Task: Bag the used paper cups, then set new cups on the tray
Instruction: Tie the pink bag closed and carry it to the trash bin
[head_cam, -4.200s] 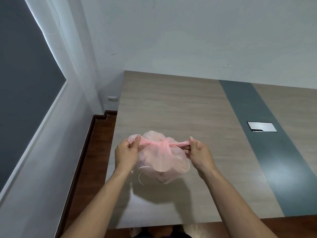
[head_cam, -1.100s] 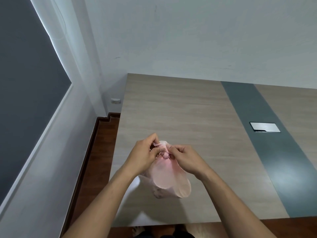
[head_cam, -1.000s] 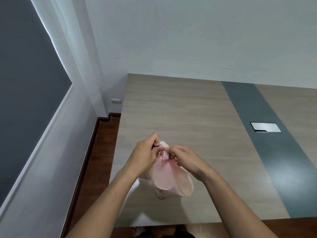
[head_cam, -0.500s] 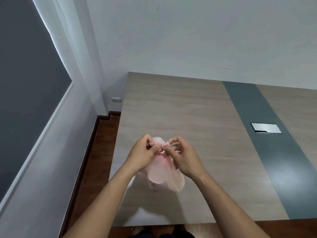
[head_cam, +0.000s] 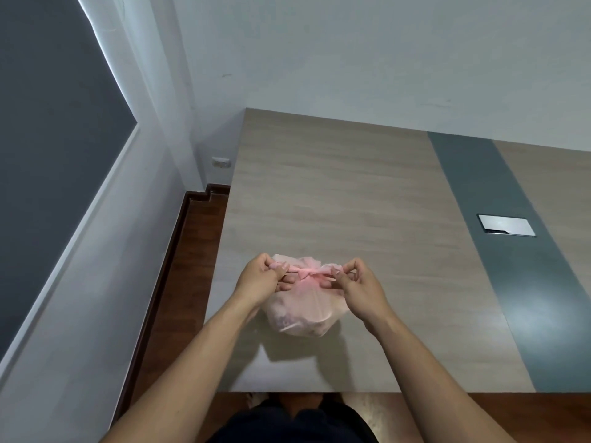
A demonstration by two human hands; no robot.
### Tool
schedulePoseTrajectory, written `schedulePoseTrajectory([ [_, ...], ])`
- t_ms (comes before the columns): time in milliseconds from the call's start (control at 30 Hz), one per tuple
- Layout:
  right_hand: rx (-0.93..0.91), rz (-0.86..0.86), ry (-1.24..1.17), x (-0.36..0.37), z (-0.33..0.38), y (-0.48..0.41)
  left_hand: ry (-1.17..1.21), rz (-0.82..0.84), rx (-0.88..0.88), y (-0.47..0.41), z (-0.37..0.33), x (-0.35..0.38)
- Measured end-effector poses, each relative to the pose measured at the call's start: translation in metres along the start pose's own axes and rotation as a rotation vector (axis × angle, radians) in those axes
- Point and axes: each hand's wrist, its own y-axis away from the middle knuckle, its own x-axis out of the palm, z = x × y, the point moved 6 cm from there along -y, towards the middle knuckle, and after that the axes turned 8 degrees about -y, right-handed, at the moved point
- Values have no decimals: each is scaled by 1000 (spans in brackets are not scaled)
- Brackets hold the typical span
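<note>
Meeting room, long table, cable hatch

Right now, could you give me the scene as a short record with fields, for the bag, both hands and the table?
bag: pink plastic bag, bulging, tied at the top
knot: on top, its tails stretched sideways
left hand: pinches the left tail
right hand: pinches the right tail
table: wood top, grey strip with a metal plate set in it
tray, new cups: not in view

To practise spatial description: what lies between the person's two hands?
In the head view, the knotted neck of the translucent pink plastic bag stretches between the left hand and right hand, each pinching one end.
</note>
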Motion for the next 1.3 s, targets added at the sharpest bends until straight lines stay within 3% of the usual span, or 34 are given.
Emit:
schedulePoseTrajectory([
  [233,72,72,-54,11,-21,5,-140,-143,-26,6,23,-9],
  [433,159,139,-94,10,-31,13,-224,-31,51,7,31,-17],
  [667,215,138,-95,6,-35,9,-600,153,252,15,35,14],
  [833,213,196,-110,4,-31,-2,-787,18,258,14,34,26],
  [1133,28,198,207,-10,-34,-12,-727,-30,283,20,21,36],
  [1300,-74,214,269,-1,-43,3,-705,-71,327,26,22,38],
])
